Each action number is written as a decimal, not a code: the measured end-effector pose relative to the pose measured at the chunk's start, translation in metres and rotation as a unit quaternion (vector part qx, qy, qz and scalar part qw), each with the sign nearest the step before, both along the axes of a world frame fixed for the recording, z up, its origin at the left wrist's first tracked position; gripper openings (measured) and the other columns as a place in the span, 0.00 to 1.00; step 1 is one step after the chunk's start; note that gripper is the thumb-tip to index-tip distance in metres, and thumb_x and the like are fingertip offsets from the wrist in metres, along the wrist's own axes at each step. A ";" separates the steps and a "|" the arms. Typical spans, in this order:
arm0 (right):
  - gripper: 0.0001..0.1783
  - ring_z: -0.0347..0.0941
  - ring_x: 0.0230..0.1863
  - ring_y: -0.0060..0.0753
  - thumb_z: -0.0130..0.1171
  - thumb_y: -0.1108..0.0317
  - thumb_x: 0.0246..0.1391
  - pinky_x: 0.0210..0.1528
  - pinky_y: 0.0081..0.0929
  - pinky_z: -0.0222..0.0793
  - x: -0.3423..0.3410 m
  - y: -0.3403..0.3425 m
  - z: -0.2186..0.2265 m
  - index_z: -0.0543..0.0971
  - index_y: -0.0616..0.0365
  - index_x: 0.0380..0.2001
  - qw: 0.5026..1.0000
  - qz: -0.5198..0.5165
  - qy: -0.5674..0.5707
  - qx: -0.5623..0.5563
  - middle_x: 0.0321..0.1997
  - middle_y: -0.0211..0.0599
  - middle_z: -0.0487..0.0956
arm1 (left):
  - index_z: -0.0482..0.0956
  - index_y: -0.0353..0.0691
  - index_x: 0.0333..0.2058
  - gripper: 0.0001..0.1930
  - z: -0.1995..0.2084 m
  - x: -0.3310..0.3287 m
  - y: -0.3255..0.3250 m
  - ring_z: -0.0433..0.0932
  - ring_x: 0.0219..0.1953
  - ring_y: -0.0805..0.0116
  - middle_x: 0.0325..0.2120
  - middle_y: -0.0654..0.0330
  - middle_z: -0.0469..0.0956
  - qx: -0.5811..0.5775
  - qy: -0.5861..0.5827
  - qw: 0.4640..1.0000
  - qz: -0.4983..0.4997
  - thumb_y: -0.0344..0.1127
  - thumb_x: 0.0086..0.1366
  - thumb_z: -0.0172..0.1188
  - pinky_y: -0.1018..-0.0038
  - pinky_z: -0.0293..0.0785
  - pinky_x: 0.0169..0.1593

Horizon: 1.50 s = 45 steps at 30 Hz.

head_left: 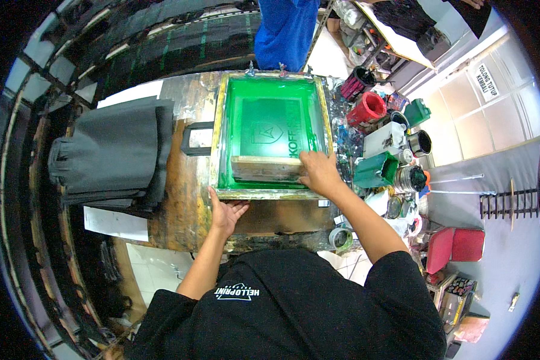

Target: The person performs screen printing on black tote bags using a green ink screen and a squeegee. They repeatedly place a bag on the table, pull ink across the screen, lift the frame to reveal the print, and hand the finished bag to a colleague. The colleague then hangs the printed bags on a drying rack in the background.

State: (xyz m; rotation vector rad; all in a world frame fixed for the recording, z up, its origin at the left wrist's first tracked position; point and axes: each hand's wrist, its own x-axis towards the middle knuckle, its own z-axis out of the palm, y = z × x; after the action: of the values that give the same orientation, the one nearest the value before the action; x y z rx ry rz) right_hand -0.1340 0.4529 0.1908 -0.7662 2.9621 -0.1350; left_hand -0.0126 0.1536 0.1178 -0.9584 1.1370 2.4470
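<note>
A screen-printing frame [216,139] lies before me, its mesh coated in green ink, with a shield design and lettering showing through. My right hand [320,174] grips the right end of a wooden squeegee [264,170], which stands across the near part of the mesh. At the frame's near left corner is my left hand [225,216], palm turned up, with its thumb touching the corner and its fingers stretched along below the near edge. A dark bag handle [197,139] sticks out from under the frame's left side; what lies beneath the frame is hidden.
A stack of dark grey fabric bags [114,153] lies on the worn table [183,222] at left. Ink tubs, including a red one [366,109] and a green one [376,170], crowd the right side. A person in blue [286,33] stands beyond the table.
</note>
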 end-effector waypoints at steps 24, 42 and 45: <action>0.40 0.75 0.59 0.45 0.80 0.59 0.46 0.57 0.64 0.61 -0.304 -0.048 -0.076 0.73 0.45 0.62 0.996 -0.002 0.094 -0.001 0.54 0.35 0.80 | 0.39 0.36 0.78 0.61 0.003 -0.009 0.001 0.65 0.73 0.38 0.74 0.35 0.56 -0.020 -0.070 0.997 -0.012 0.86 0.68 0.31 0.49 0.69 0.71; 0.34 0.72 0.64 0.45 0.78 0.61 0.49 0.61 0.68 0.63 -0.300 -0.041 -0.056 0.74 0.46 0.59 0.992 -0.051 0.116 0.002 0.56 0.37 0.79 | 0.84 0.35 0.45 0.27 0.049 -0.228 -0.041 0.80 0.43 0.53 0.36 0.51 0.81 -0.700 0.285 0.628 -0.185 0.57 0.65 0.72 0.59 0.75 0.49; 0.33 0.75 0.58 0.44 0.77 0.64 0.46 0.58 0.58 0.63 -0.296 -0.043 -0.070 0.74 0.48 0.56 0.983 -0.036 0.181 -0.007 0.51 0.34 0.79 | 0.81 0.36 0.52 0.31 0.054 -0.309 -0.023 0.75 0.52 0.46 0.46 0.50 0.79 -0.784 0.402 0.458 -0.118 0.58 0.64 0.72 0.54 0.69 0.58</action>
State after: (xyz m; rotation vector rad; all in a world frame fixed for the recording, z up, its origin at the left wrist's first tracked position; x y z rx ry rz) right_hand -0.4298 0.4094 0.1210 -0.7570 3.3359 -0.0210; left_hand -0.3217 0.1311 0.1716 0.4767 3.5482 0.7411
